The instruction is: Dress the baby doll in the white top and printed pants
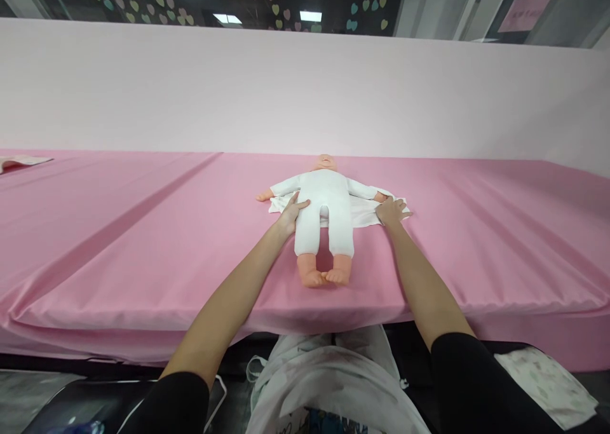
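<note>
A baby doll (325, 196) with a white cloth body lies on its back on the pink sheet, head away from me and feet toward me. Beneath its torso and arms is a spread white cloth (365, 213). My left hand (291, 215) rests against the side of the doll's hip, thumb and fingers apart. Over at the right end of the cloth, my right hand (391, 211) lies on the fabric near the doll's hand, its fingers spread.
The pink sheet (143, 250) covers a wide table against a white wall (286, 91). A piece of light fabric (21, 162) lies at the far left. A patterned cloth (548, 383) is at the lower right, below the table edge.
</note>
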`<state>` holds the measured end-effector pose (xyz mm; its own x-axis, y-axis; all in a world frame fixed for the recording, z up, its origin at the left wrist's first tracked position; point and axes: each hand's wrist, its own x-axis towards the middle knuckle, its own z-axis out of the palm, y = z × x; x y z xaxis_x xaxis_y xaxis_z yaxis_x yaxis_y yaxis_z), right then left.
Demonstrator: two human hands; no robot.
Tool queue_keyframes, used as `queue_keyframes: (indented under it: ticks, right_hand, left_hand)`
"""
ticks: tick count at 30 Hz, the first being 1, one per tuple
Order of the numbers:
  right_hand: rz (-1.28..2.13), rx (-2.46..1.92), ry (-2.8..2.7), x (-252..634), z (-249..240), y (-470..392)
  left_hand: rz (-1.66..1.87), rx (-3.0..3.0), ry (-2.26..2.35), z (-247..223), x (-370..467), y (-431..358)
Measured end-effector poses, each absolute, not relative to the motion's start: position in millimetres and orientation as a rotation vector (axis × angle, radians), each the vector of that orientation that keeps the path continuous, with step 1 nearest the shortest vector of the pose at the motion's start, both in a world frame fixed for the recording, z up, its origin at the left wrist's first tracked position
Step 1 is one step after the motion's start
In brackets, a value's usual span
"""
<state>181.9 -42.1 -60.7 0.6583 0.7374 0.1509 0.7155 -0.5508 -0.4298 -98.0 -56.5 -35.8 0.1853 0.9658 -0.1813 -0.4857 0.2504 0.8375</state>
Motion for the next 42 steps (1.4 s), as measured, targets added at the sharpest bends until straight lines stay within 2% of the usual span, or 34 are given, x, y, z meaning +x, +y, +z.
queue_keyframes:
  ticks: [7,19,31,42]
  right_hand:
    - [0.069,-2.375,-1.075,188.1,-62.1,-39.2]
    - [0.132,-2.054,-0.971,198.3,-64.4,-42.5]
    - [0.156,-2.206,-1.063,202.3,-62.2,-37.0]
    - [0.014,-2.362,-1.295,198.8,-62.9,-47.0]
  left_hand:
    - [1.156,0.731,0.784,-36.6,-98.6,-55.8]
    - [1.182,0.714,0.792,-40.3,-98.4,-52.6]
    - [1.19,0.707,0.786,-40.2,-97.6,-55.0]
    - [1.193,0.738,0.796,-39.7,-97.1,-55.9]
